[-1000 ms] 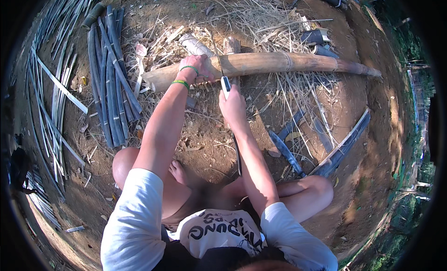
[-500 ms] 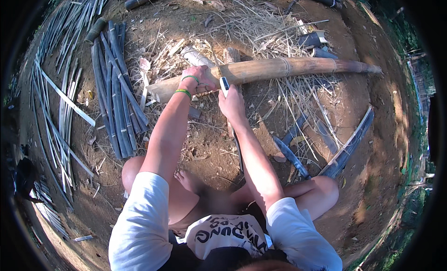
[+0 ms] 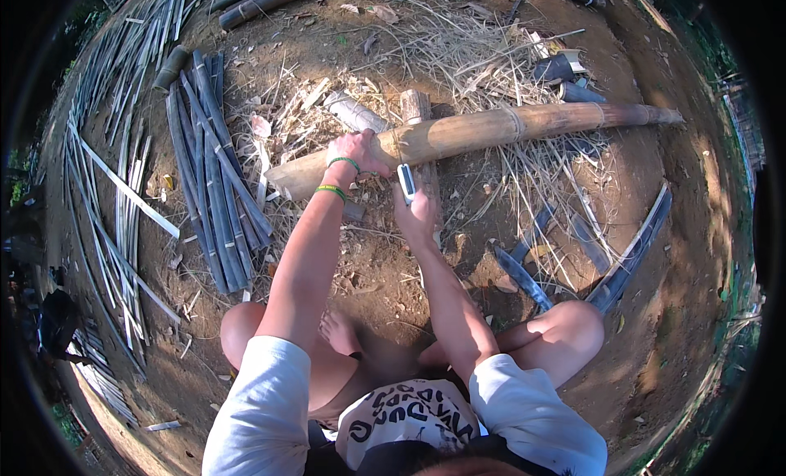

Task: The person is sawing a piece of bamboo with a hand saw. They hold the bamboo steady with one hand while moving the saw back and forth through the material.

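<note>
Drawn toward the body since the earlier frame, the tool (image 3: 408, 184) is clasped in the right grip (image 3: 417, 216) beside the pole (image 3: 475, 130); a pull stroke is suggested. The pole, laid across a log (image 3: 415, 106), is held by the left grip (image 3: 358, 153).

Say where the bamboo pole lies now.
In the head view, the pole stretches across the upper middle toward the right, with the left hand on its left part.
</note>
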`<state>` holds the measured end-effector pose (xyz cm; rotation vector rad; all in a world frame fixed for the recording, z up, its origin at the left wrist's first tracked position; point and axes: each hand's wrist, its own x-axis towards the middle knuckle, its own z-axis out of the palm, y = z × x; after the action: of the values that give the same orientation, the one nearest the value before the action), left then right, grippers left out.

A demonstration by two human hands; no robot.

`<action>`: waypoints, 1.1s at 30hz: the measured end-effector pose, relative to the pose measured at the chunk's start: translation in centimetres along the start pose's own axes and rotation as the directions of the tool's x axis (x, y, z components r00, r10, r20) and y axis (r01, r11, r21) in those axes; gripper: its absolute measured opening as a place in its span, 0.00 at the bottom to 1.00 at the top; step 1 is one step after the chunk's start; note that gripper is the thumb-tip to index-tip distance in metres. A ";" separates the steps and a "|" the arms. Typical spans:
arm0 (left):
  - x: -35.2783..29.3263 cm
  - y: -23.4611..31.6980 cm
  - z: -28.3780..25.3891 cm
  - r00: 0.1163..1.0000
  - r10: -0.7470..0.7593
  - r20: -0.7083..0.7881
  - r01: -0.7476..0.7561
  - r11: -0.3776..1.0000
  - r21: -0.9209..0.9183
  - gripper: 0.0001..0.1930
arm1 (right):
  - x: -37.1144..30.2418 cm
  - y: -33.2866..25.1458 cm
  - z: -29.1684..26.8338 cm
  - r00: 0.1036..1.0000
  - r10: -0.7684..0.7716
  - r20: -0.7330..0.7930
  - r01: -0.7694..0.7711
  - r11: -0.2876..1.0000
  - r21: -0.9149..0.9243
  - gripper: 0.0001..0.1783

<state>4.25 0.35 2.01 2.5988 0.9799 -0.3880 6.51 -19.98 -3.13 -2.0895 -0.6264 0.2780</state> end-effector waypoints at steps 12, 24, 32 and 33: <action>0.2 0.7 0.2 1.000 0.009 0.019 -0.009 1.000 0.028 0.62 | 18.0 4.5 -9.9 0.925 -0.262 -0.276 0.127 0.895 -0.427 0.29; -0.5 1.0 2.6 0.899 0.367 -0.240 -0.312 0.919 0.240 0.62 | 20.7 2.6 -9.7 0.998 -0.042 -0.036 0.022 0.898 -0.439 0.26; -4.6 1.5 8.3 0.380 0.923 -0.058 -0.794 0.357 0.492 0.40 | 21.9 2.6 -10.1 1.000 -0.015 0.017 0.021 0.879 -0.477 0.28; -4.2 1.9 7.2 0.420 0.899 -0.128 -0.752 0.423 0.506 0.40 | 21.9 2.9 -10.2 1.000 -0.010 0.015 0.016 0.879 -0.477 0.29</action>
<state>1.54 -6.35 -2.60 3.1505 -0.5446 0.2701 30.29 -16.92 1.12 -2.5573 -0.7761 0.1338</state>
